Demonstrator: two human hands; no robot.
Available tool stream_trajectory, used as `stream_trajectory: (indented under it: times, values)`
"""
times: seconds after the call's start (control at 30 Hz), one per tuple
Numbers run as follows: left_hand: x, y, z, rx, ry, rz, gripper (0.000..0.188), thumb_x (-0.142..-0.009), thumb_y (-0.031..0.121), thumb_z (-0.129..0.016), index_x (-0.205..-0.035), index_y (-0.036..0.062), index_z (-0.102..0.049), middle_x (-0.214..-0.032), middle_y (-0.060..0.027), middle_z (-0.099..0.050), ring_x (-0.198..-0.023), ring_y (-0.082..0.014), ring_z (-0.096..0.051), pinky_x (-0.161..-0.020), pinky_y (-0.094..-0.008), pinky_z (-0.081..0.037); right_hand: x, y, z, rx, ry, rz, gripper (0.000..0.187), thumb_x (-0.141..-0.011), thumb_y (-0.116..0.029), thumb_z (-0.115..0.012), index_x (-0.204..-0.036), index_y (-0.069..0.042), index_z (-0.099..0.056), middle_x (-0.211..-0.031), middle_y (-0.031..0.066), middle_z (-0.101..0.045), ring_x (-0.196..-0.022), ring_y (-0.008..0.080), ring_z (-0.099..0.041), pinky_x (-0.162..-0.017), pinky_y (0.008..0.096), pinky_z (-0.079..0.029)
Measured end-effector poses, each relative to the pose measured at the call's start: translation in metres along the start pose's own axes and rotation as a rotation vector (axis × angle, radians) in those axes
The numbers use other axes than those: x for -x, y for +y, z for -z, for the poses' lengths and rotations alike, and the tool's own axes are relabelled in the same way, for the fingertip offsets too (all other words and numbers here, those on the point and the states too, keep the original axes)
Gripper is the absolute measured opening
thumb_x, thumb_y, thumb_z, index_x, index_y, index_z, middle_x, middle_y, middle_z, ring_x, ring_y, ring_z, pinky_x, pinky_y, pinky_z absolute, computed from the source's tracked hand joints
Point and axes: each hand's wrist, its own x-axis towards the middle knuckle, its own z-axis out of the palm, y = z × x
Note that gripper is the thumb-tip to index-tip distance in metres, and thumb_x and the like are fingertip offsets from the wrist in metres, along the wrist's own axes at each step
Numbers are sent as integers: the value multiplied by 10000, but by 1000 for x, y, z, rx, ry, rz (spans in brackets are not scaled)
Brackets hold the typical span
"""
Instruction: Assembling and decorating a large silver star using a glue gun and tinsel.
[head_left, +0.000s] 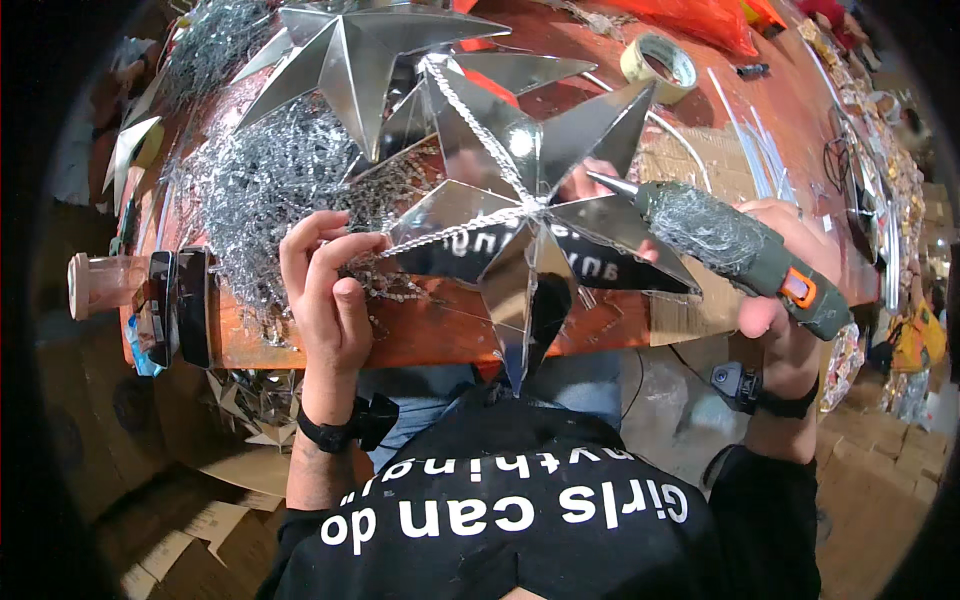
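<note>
A mirrored silver star (590, 225) with several raised points stands over the table's near edge. Silver beaded trim (478, 125) runs down one ridge to the centre, and more goes along the left point. At that left point's tip, my left hand (325, 290) is closed with its fingertips on the trim's end. My right hand (790, 235) is wrapped round a dark green hot glue gun (715, 235) with an orange switch. The gun's metal nozzle reaches over the star's right side, close to an upper point. Some right fingers are hidden behind the gun.
Behind lies another mirrored star (350, 50), with a heap of silver tinsel trim (255, 185) at left. A tape roll (658, 65), glue sticks (755, 150) and cardboard (700, 160) are at right. A black phone-like object (193, 305) stands at the left edge of the orange table (430, 335).
</note>
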Motion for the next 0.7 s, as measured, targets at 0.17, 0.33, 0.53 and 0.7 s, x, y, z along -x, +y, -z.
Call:
stream_trajectory:
  times: [0.17,0.33,0.53,0.7]
  values:
    - [-1,-6,-1,40,33,-90,590,-1025,532,-354,-1019,54,-700,-1156,-135,-545,-1000,-248,-544,-897,-382,-446,-6,2,-5,14,-69,49,749,-559,-689,-799,-858,-19,-650,-776,40,-587,-743,185,-565,-665,302,-414]
    - [-2,-6,-1,63,16,-83,585,-1023,529,-366,-1028,42,-689,-1154,-145,-560,-1025,-263,-552,-902,-388,-447,2,-4,-24,-109,150,18,733,-584,-673,-804,-877,-16,-664,-803,62,-618,-759,204,-594,-673,334,-442]
    - [-1,-7,-3,84,37,-170,323,-989,311,-544,-1147,38,-616,-1183,-157,-597,-1094,-299,-555,-929,-408,-440,25,45,4,698,196,-152,359,-857,-123,-705,-1177,0,-598,-1121,158,-620,-1013,269,-612,-937,359,-453]
    - [1,-1,3,-59,87,-293,363,-852,183,-679,-1187,70,-598,-1185,-139,-609,-1100,-316,-549,-988,-435,-393,60,46,-12,641,42,-179,411,-860,-49,-664,-1252,-12,-546,-1311,155,-521,-1191,307,-528,-1007,375,-429]
